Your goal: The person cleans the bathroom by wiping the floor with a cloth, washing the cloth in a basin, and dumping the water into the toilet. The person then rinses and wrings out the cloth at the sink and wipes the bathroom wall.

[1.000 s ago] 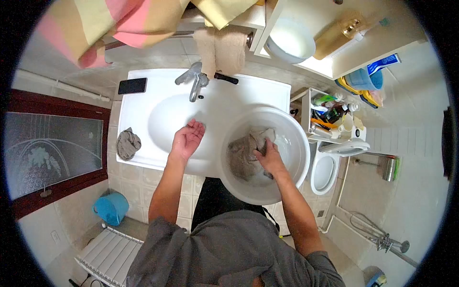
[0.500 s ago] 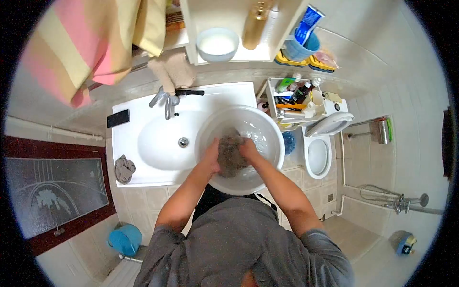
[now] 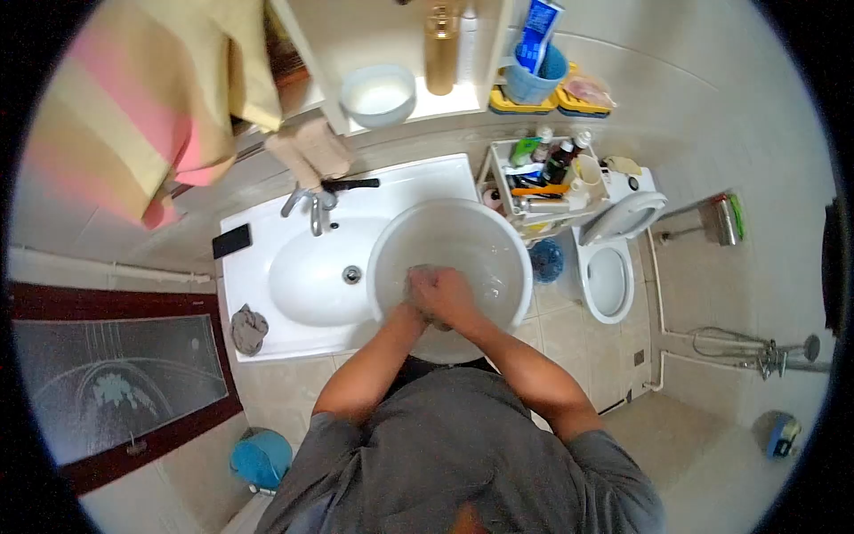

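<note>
A large white basin [image 3: 511, 249] with water in it rests over the right part of the white sink counter. Inside it my left hand [image 3: 416, 311] and my right hand [image 3: 452, 295] are pressed together, wrapped round a wet grey-brown cloth [image 3: 420, 271]. Most of the cloth is hidden by my fingers; a bunched bit shows at the far left of my grip. Another crumpled grey cloth [image 3: 249, 328] lies on the front left corner of the sink counter [image 3: 307, 340].
Left of the basin are the sink's drain [image 3: 352, 274], the faucet [image 3: 315, 215] and a black phone [image 3: 232, 241]. A cart of bottles [image 3: 550, 178] and a toilet [image 3: 608, 283] stand at right. Above hang a shelf [image 3: 445, 100] and a striped towel [image 3: 151, 107].
The cloth was spread lower between my two separated hands; now it is bunched up, with my right hand moved left against my left one. The whole view has shifted slightly.
</note>
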### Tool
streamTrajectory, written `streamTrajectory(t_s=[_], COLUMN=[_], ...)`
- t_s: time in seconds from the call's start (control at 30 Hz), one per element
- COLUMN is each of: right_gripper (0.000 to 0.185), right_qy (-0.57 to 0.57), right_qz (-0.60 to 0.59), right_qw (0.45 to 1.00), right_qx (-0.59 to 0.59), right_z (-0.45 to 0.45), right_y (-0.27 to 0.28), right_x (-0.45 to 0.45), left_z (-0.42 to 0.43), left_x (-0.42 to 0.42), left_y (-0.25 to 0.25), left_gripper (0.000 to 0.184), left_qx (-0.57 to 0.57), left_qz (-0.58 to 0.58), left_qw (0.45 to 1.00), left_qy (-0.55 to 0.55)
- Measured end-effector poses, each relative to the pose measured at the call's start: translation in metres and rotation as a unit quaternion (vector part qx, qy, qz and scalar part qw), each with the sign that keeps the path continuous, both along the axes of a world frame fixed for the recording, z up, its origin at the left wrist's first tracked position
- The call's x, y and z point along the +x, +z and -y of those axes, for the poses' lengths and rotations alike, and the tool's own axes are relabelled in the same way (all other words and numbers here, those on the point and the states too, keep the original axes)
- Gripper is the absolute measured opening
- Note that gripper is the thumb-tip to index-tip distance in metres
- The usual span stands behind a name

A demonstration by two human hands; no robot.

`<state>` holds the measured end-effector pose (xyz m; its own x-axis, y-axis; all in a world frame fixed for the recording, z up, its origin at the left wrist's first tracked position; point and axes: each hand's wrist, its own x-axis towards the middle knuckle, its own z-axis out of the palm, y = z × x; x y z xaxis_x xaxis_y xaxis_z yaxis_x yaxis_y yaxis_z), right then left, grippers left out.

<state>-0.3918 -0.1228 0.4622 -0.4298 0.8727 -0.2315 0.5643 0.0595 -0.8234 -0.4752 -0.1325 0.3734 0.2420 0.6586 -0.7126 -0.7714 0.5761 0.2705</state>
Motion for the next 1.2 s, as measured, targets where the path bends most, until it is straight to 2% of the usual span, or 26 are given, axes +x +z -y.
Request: streamTrajectory(t_s=[0.03, 0.07, 0.13, 0.23, 0.27, 0.33, 0.37, 0.4, 0.43, 0.47, 0.53, 0.57, 0.6, 0.63, 0.67, 0.7, 0.73, 0.77, 0.83, 0.9, 0.97, 1.0, 1.07, 1.13, 1.2], right_gripper=[0.045, 0.045, 0.043, 0.046, 0.046, 0.046, 0.046, 0.049, 0.057, 0.057, 0.074, 0.074, 0.072, 0.07, 0.07, 0.06, 0.052, 0.052, 0.036, 0.037, 0.038, 0.039, 0.04, 0.043, 0.044], right_qy=[-0.025, -0.016, -0.062, -0.086, -0.083, -0.008, -0.011, -0.068, -0.125, -0.134, -0.042, -0.049, -0.028, -0.003, -0.002, 0.026, 0.054, 0.053, 0.025, 0.04, 0.055, 0.075, 0.09, 0.038, -0.007], right_qz=[0.048, 0.046, 0.109, 0.165, 0.165, 0.21, 0.211, 0.214, 0.22, 0.228, 0.304, 0.306, 0.255, 0.202, 0.201, 0.145, 0.088, 0.088, 0.018, 0.013, 0.009, 0.005, -0.001, 0.054, 0.05], right_qw=[0.999, 0.999, 0.992, 0.982, 0.983, 0.976, 0.976, 0.974, 0.967, 0.964, 0.952, 0.951, 0.965, 0.974, 0.973, 0.989, 0.993, 0.993, 0.997, 0.998, 0.998, 0.997, 0.996, 0.994, 0.993], right_qx=[0.001, -0.001, -0.009, 0.011, 0.01, -0.055, -0.052, -0.017, 0.015, 0.014, 0.012, 0.014, 0.061, 0.106, 0.109, 0.025, -0.061, -0.061, -0.07, -0.036, -0.004, -0.01, -0.016, 0.092, 0.103], right_z=[-0.003, -0.007, -0.02, -0.043, -0.044, -0.047, -0.046, -0.044, -0.038, -0.033, -0.028, -0.027, -0.027, -0.027, -0.031, -0.034, -0.036, -0.032, -0.021, -0.008, 0.001, 0.004, 0.007, 0.006, 0.004], right_y=[0.004, -0.002, -0.028, -0.098, -0.096, -0.086, -0.089, -0.095, -0.099, -0.092, -0.068, -0.092, -0.14, -0.167, -0.158, -0.138, -0.116, -0.103, -0.078, -0.034, 0.002, 0.016, 0.017, 0.003, -0.013], right_x=[0.003, 0.004, 0.008, 0.029, 0.037, 0.048, 0.048, 0.051, 0.057, 0.059, 0.053, 0.054, 0.054, 0.052, 0.048, 0.044, 0.04, 0.036, 0.027, 0.016, 0.01, 0.008, 0.003, -0.002, -0.004], left_z=[0.0, 0.0, 0.003, 0.009, 0.01, 0.014, 0.017, 0.017, 0.019, 0.02, 0.023, 0.019, 0.015, 0.015, 0.013, 0.011, 0.009, 0.009, 0.01, 0.006, -0.001, 0.003, 0.0, 0.0, 0.0], left_x=[0.005, 0.009, 0.012, 0.01, 0.006, -0.006, -0.018, -0.027, -0.036, -0.04, -0.049, -0.046, -0.043, -0.032, -0.027, -0.028, -0.028, -0.027, -0.033, -0.04, -0.039, -0.034, -0.027, -0.019, -0.012], left_y=[0.008, 0.013, 0.021, 0.006, -0.006, -0.019, -0.021, -0.024, -0.051, -0.07, -0.107, -0.105, -0.101, -0.056, -0.029, -0.027, -0.026, -0.026, -0.018, -0.031, -0.077, -0.071, -0.06, -0.05, -0.051], left_gripper=[0.05, 0.05, 0.05, 0.053, 0.055, 0.059, 0.065, 0.071, 0.075, 0.078, 0.082, 0.082, 0.081, 0.068, 0.061, 0.061, 0.065, 0.069, 0.068, 0.067, 0.059, 0.059, 0.056, 0.053, 0.051], left_qx=[0.012, 0.022, 0.032, 0.007, -0.004, -0.026, -0.049, -0.069, -0.049, -0.026, 0.018, 0.024, 0.028, 0.002, -0.024, -0.022, -0.034, -0.047, -0.057, -0.065, 0.077, 0.077, 0.085, 0.081, 0.084], left_qz=[-0.021, -0.036, -0.054, -0.063, -0.065, -0.071, -0.18, -0.285, -0.289, -0.267, -0.22, -0.19, -0.159, -0.087, -0.016, -0.016, 0.042, 0.101, 0.096, 0.092, 0.031, 0.033, 0.049, 0.065, 0.075], left_qw=[1.0, 0.999, 0.998, 0.998, 0.997, 0.995, 0.981, 0.956, 0.956, 0.963, 0.975, 0.982, 0.987, 0.996, 1.0, 1.0, 0.999, 0.994, 0.994, 0.993, 0.99, 0.99, 0.989, 0.99, 0.991], left_qy=[-0.01, -0.017, -0.02, 0.015, 0.031, 0.062, 0.045, 0.026, 0.009, 0.005, -0.005, -0.013, -0.021, -0.016, -0.01, -0.009, -0.007, -0.006, -0.012, -0.023, -0.111, -0.116, -0.114, -0.097, -0.075])
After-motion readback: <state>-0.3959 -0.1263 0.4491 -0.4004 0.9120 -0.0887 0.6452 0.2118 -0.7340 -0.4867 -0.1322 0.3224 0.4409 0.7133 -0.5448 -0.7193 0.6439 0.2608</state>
